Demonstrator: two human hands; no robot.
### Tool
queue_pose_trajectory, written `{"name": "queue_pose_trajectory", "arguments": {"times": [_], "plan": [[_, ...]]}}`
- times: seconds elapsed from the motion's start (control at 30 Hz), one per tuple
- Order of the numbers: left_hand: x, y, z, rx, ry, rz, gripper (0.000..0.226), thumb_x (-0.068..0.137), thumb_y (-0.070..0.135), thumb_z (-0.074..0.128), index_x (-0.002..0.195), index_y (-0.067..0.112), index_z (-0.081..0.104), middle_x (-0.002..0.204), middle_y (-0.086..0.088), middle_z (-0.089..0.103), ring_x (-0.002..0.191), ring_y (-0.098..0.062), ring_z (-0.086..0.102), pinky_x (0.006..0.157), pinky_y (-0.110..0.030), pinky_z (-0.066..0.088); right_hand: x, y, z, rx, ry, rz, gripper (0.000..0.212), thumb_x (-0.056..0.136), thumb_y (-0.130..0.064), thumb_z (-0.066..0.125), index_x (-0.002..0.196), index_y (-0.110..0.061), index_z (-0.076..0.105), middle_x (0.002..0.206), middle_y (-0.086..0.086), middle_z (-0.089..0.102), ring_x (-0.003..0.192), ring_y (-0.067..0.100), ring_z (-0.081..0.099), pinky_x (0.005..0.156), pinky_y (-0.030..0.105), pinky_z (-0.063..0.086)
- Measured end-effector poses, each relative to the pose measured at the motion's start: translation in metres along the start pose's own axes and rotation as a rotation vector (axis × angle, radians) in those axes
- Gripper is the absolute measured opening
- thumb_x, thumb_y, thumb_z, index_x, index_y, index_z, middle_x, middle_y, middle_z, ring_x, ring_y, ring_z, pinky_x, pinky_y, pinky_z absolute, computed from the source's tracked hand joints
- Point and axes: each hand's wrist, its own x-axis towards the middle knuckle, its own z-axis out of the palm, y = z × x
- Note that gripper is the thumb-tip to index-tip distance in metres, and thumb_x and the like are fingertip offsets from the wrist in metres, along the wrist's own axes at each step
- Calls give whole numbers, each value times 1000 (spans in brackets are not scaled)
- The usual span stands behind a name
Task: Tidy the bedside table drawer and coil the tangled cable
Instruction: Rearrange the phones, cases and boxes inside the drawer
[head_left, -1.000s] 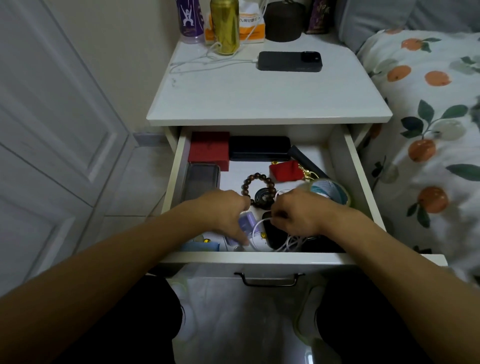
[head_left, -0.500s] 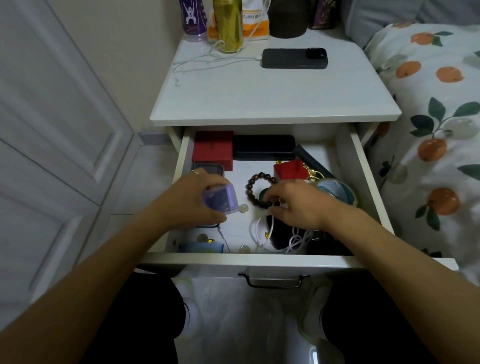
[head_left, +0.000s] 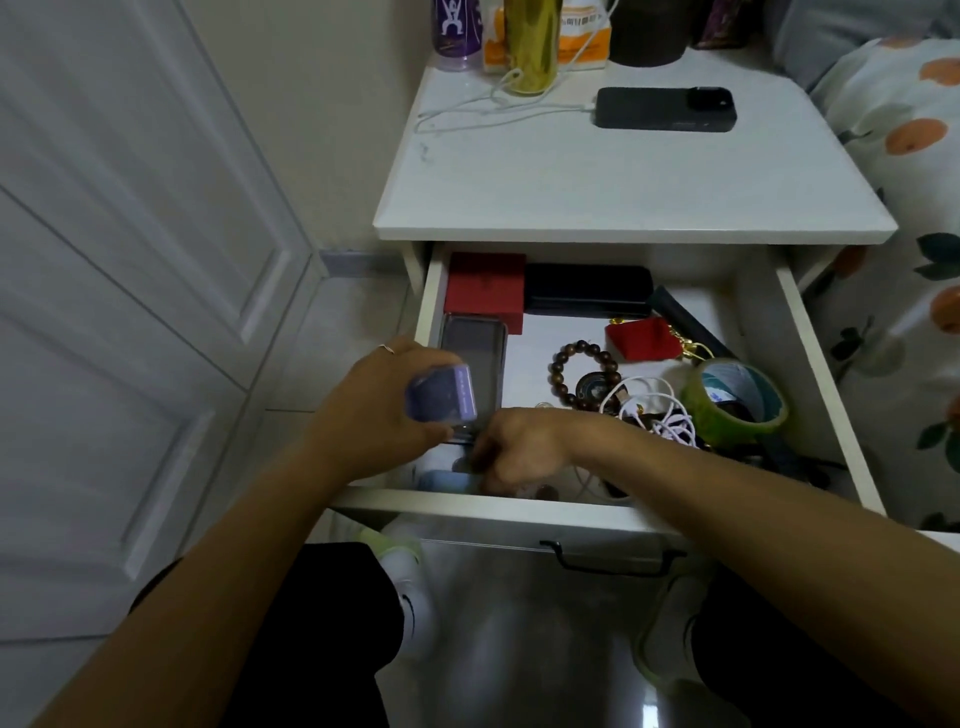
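Drawer (head_left: 810, 364) of the bedside bench stands pulled out across the middle of the frame; the tangled white cable (head_left: 660, 410) lies in its lower right part, beside the green tape roll (head_left: 737, 400) and the bead bracelet (head_left: 571, 374). Change since a second ago: the left hand (head_left: 384, 410) has lifted a small purple box (head_left: 441, 392) out of the clutter and now grips it above the drawer's left side. The right hand (head_left: 519, 452) has left the cable and reaches to the lower front left corner, near a pale blue item (head_left: 441, 480); its grasp cannot be told, fingers hidden. Judgement: sorting of small items comes first; cable untouched, coiling not yet begun.
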Motion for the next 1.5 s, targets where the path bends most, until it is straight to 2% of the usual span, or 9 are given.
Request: {"name": "queue_pose_trajectory", "arguments": {"times": [0.17,0.3,0.57,0.67,0.93,1.1,1.23,1.33,1.5], "plan": [[-2,-9,-1,4,-35,17,61,74,19,82,129,13,56,107,6,52,88,2,45,75,1,32,-3,5,7,-86,55,11,26,90,-20,58,113,-14,68,111,5,66,100,23,61,92,38,52],[4,-12,5,2,-72,45,63,74,25,83,130,13,56,113,0,59,96,-4,47,78,-2,31,-25,22,-5,16,149,23,8,83,-20,69,90,-20,64,90,-4,63,83,15,58,74,29,49],[31,26,26,-48,-136,129,64,67,46,75,123,19,61,108,0,62,96,-15,56,79,-15,40,-82,66,-11,108,381,94,15,89,-21,60,82,-35,59,82,-13,55,77,8,53,65,23,39],[46,41,37,-129,-150,89,53,72,34,83,119,21,63,106,9,60,96,-10,54,77,-11,38,-100,80,-13,104,447,162,19,87,-18,55,101,-28,65,96,-8,60,92,14,55,74,26,42],[94,63,57,-283,-114,28,41,70,12,82,102,30,65,100,16,65,84,5,60,62,-2,41,-115,145,-54,239,847,371,29,100,-24,43,103,-3,61,108,18,61,99,30,56,72,31,38],[133,71,73,-308,-57,15,46,73,20,83,114,27,62,107,12,64,91,2,59,69,-1,38,-90,171,-63,295,766,424,38,103,-31,35,117,-1,54,126,23,55,111,32,53,82,32,37],[160,75,80,-324,-29,26,51,81,23,78,127,23,57,114,12,59,101,-4,56,73,-1,37,-82,173,-52,308,710,363,27,103,-34,36,100,-12,51,120,19,58,99,26,51,77,30,35],[180,81,85,-283,-92,59,51,84,26,75,131,21,55,119,10,57,106,-7,55,86,-17,41,-84,171,-45,272,678,351,25,103,-35,36,96,-15,48,118,19,59,100,29,52,78,32,37],[219,100,108,-154,-179,137,41,83,25,75,121,17,62,110,3,65,99,-13,60,78,-19,38,-86,178,-47,263,838,493,39,103,-31,38,110,2,55,119,28,59,108,39,55,75,33,38]]}}
